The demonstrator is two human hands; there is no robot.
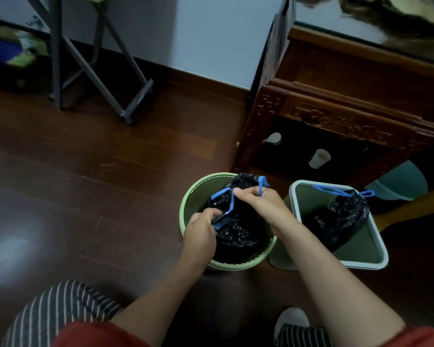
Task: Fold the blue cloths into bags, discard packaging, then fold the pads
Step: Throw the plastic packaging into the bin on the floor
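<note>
The black bag (238, 229) sat inside the green bin (198, 194), the left hand (201, 234) curled round its blue drawstring (229, 201) near the bin's left rim, the right hand (258, 204) pinching another loop over the bin's far rim, and a tied black bag (336, 221) lay in a grey bin (376, 249) just right of it.

round bin (197, 194): lower middle of the frame, on the floor (85, 171).
square bin (308, 199): just right of the round bin.
first bag (238, 231): in the round bin.
second bag (341, 216): in the square bin.
cabinet (348, 96): upper right, behind both bins.
cup (319, 158): on the floor under the cabinet.
stand (57, 58): upper left.
</note>
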